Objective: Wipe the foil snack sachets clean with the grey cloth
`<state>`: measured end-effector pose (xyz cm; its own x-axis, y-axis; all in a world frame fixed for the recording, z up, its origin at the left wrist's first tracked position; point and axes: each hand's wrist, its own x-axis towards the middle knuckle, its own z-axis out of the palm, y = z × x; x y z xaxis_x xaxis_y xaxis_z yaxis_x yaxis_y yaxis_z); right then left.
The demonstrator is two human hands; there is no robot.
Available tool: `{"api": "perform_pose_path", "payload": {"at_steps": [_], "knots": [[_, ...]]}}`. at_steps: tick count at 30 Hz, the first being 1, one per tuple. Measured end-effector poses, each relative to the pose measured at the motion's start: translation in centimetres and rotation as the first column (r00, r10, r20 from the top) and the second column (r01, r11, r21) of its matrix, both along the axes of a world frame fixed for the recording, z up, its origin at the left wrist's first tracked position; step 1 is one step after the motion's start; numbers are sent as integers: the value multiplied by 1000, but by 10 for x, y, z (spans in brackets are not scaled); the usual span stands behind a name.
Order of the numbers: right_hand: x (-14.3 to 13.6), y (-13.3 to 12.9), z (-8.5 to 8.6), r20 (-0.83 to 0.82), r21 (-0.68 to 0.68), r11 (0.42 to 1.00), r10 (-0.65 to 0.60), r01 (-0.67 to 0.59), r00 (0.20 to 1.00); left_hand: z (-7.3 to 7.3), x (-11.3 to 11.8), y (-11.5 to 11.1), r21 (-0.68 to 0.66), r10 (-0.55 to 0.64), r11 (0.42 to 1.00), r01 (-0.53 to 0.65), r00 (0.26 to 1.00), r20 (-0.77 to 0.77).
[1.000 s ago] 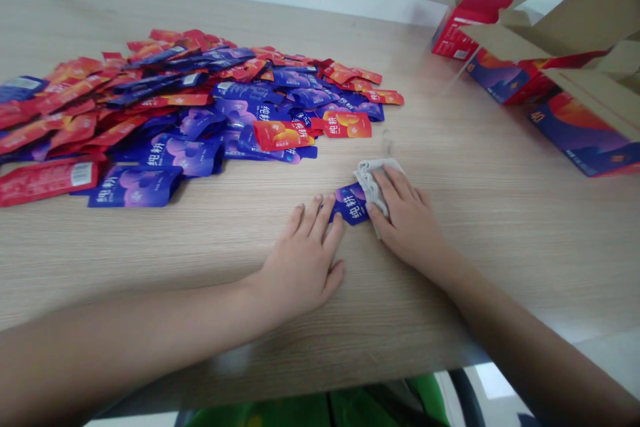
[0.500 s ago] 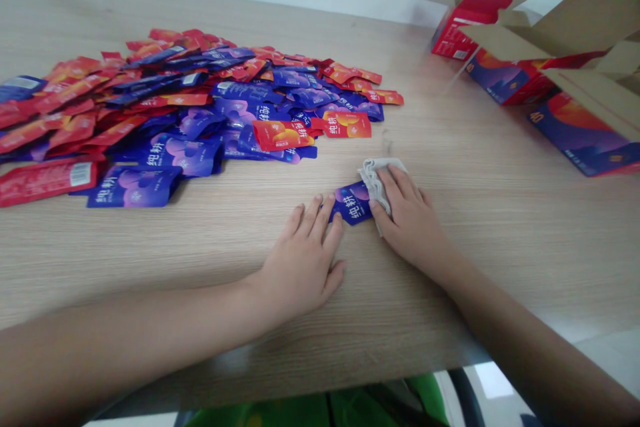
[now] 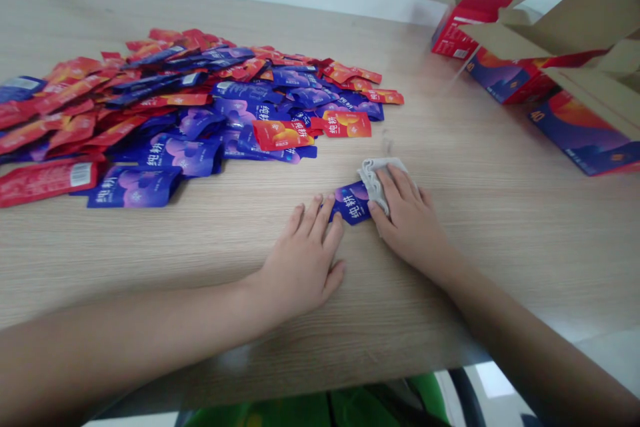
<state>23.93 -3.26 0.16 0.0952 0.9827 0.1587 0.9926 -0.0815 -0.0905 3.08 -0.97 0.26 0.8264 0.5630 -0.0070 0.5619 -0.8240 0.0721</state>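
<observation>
A blue snack packet [image 3: 353, 203] with white characters lies flat on the table between my two hands. My left hand [image 3: 307, 253] is open, its fingers stretched out and their tips resting on the packet's left end. Under my right hand [image 3: 413, 220] is a folded grey-white cloth [image 3: 376, 180], which the fingers press down over the packet's right end. Part of the packet is hidden beneath the cloth and fingers.
A large heap of red and blue packets [image 3: 250, 100] spreads over the left and back of the wooden table [image 3: 225, 233]. Open cardboard boxes, a red one [image 3: 453, 30] and blue-orange ones [image 3: 583, 130], stand at the right with flaps up. A pale wall rises behind.
Almost nothing differs. The packet and my left hand stay in place, while my right hand and the cloth show at most a very slight shift.
</observation>
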Motion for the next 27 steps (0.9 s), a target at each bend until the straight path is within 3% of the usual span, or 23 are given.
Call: {"api": "perform_pose_path", "payload": {"at_steps": [2,8,15,17,22,24,27], "knots": [[-8,-2,-1,10,14,1000,23,-23,1000,-1,0,0,3,-1,1000,1,1000,7],[-28,-9,3,-5,-14,962,274,-274,962,1,0,0,-9,-3,1000,3,1000,5],[2,0,0,-28,24,1000,8,-7,1000,1,-1,0,0,-4,1000,4,1000,-6],[-7,-3,-1,-10,31,998,53,-52,999,1,-1,0,-1,-2,1000,2,1000,-2],[-26,-9,3,-4,-21,954,298,-299,954,1,-1,0,-11,-7,1000,8,1000,12],[-18,-6,4,-14,-29,962,270,-271,963,1,0,-1,-19,-6,1000,6,1000,6],[-3,0,2,-18,-7,995,102,-102,995,2,0,-1,-24,-2,1000,2,1000,-4]]}}
